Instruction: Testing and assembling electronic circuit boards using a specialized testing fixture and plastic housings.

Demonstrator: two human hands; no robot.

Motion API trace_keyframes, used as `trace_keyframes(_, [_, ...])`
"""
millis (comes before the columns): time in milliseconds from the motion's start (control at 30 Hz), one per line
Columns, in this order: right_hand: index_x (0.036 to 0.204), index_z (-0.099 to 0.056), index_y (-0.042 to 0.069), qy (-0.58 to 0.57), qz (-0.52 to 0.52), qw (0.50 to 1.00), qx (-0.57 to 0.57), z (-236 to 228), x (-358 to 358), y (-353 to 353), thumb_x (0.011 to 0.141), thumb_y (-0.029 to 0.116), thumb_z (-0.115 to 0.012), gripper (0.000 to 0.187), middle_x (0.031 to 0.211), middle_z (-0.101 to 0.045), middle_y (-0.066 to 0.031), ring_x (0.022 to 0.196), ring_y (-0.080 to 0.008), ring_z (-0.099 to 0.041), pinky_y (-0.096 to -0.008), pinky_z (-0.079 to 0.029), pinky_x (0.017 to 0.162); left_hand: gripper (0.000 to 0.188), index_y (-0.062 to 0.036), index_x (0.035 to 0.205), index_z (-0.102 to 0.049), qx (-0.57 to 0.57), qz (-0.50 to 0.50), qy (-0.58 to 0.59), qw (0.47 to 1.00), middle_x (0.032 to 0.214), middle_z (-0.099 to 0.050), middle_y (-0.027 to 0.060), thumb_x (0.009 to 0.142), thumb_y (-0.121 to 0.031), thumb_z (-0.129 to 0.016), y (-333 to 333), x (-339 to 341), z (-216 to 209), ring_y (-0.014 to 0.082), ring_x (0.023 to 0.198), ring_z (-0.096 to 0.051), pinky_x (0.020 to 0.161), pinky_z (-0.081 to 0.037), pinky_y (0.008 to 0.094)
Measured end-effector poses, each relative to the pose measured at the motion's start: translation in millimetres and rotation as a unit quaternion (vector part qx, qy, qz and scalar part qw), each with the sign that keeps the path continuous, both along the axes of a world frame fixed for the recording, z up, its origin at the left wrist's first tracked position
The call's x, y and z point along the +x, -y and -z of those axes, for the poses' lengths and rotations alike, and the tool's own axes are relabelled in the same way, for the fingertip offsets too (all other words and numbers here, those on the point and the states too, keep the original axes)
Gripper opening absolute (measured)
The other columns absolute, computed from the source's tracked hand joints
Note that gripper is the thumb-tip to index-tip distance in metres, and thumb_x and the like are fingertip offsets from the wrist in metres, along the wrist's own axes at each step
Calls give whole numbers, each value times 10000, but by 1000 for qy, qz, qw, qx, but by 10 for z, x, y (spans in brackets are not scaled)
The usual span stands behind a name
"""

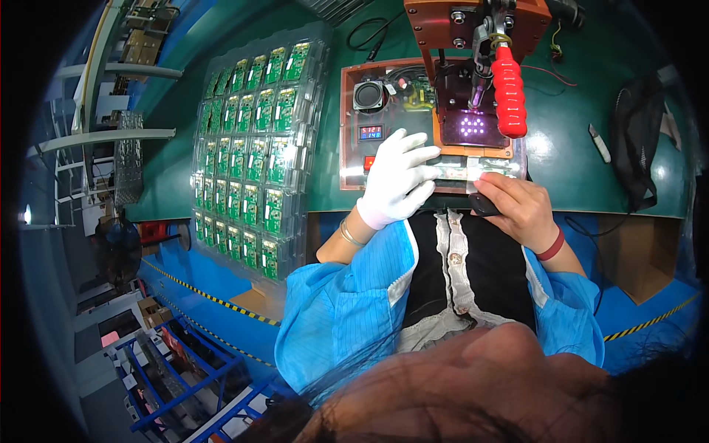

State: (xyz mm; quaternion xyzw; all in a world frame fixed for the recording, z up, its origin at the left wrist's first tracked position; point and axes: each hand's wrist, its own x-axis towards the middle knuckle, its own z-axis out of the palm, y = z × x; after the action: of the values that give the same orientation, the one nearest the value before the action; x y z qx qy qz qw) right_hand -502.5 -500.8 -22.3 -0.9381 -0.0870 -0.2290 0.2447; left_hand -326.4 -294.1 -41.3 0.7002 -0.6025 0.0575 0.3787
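My left hand (pixel 399 177) wears a white glove and lies at the front left of a clear-topped test fixture (pixel 353 164), its fingers spread and holding nothing visible. At the fixture's front edge, my bare right hand (pixel 517 208) has its fingers closed at a narrow white strip (pixel 472 176). Below those fingers a small black object (pixel 484 204) shows; its kind is unclear, as the hand hides part of it. Above both hands is the fixture's dark press plate (pixel 473 127), with several small lights glowing. A ribbed red lever handle (pixel 509 96) hangs at its right.
To the left, a clear plastic tray (pixel 314 111) holds rows of green circuit boards (pixel 255 154). The fixture carries a round speaker (pixel 368 95) and a lit meter (pixel 371 132). On the green table's right lie a white-handled cutter (pixel 599 144) and a black bag (pixel 636 140).
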Motion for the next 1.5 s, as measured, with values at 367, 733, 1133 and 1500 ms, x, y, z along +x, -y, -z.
trace_keyframes(367, [1118, -716, 66, -5, -7, 1000, 9, 29, -10, 54, 764, 188, -800, 385, 1131, -716, -78, 842, -227, -706, -320, -548, 710, 215, -55, 954, -734, 16, 13, -1, 1000, 1200, -680, 115, 770, -155, -686, 11, 10, 26, 358, 1209, -559, 1106, -355, 536])
trace_keyframes(733, [1124, -717, 68, 4, -7, 1000, 15, 35, -15, 47, 760, 189, -802, 393, 1140, -718, -77, 864, -230, -713, -323, -549, 711, 219, -79, 957, -706, 8, 8, 2, 1000, 1230, -682, 111, 738, -96, -709, 24, -9, -4, 359, 1223, -580, 1103, -390, 533])
trace_keyframes(1133, [1110, -718, 66, 1, -8, 1000, 21, 44, -16, 44, 740, 205, -822, 409, 1132, -721, -81, 871, -236, -716, -319, -549, 715, 222, -81, 958, -704, 10, 12, -11, 1000, 1263, -667, 119, 737, -95, -713, 39, -12, -15, 351, 1244, -566, 1104, -390, 521])
trace_keyframes(1500, [1096, -719, 60, 5, -4, 1000, 21, 27, -16, 41, 718, 194, -841, 419, 1110, -727, -88, 849, -237, -716, -317, -554, 700, 224, -76, 957, -700, 10, 14, -9, 1000, 1270, -668, 107, 737, -106, -726, 65, -16, -31, 342, 1261, -558, 1106, -393, 511])
